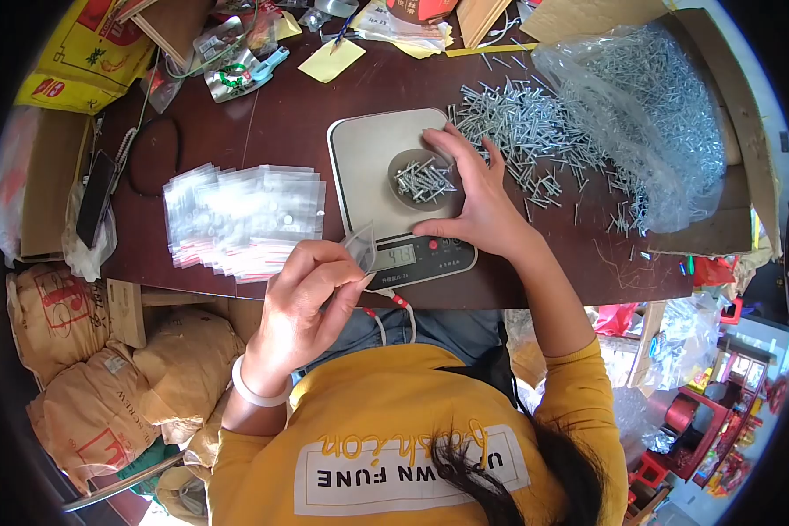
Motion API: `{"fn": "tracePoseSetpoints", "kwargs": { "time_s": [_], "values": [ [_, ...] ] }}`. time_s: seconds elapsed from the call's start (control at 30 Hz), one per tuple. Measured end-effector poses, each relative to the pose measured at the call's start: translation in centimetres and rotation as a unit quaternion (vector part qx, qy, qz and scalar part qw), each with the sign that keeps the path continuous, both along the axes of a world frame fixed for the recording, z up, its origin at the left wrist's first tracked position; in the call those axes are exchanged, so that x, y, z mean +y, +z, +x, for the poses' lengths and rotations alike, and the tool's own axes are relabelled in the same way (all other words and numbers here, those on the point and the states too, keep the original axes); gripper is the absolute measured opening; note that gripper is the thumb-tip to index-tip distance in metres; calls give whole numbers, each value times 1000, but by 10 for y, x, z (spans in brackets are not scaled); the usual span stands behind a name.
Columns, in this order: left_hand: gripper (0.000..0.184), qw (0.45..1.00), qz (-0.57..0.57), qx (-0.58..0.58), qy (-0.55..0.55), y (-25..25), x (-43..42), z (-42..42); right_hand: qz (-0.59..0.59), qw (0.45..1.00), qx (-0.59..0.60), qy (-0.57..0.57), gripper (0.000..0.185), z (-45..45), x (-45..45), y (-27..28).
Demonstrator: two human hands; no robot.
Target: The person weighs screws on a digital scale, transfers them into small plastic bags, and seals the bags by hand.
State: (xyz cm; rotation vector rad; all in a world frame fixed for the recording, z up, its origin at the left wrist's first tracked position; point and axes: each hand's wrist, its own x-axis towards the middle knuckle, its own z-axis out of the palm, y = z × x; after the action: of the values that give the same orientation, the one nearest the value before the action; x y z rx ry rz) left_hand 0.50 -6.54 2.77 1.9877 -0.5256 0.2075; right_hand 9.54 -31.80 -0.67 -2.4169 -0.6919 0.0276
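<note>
At the left end of the table (359,95), a dark phone-like object (96,197) leans by a cardboard box (54,197), with brown paper sacks (105,377) lower down. Right of these, small clear zip bags (245,219) lie in an overlapping pile, red lines along their near edges. Between that pile and the scale (368,167), the left hand (298,302), a pale bracelet (259,386) at its wrist, pinches a single clear bag (362,245) between thumb and fingers, holding it over the scale's near left part, beside the lit display (399,255); its digits are hard to read for certain. On the plate, toward its right side, sits a round cup (401,197) with loose screws (423,181) in it. The right hand (486,197) is spread open around the cup's right side, fingers beyond it and thumb nearer the body; whether the palm touches it cannot be told. Just past the right hand, a heap of loose screws (526,127) spreads toward a large clear plastic bag (649,114) full of them, which spills from an open carton (749,131) at the right end
</note>
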Motion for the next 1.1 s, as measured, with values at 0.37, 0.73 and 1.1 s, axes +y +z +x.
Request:
{"fn": "tracePoseSetpoints", "kwargs": {
  "time_s": [0.37, 0.73, 1.1],
  "values": [
    [12, 1000, 0, -3, 1, -1, 1, 0, 8, 1000, -6, 7, 108, 2, -2, 1],
    [13, 1000, 5, 10, -4, -2, -3, 0, 3, 999, -33, 38, 81, -1, -5, 0],
    [22, 996, 61, -50, -28, -9, -28, 2, 114, 973, 81, 182, 43, -20, 36, 81]
  ]
}}
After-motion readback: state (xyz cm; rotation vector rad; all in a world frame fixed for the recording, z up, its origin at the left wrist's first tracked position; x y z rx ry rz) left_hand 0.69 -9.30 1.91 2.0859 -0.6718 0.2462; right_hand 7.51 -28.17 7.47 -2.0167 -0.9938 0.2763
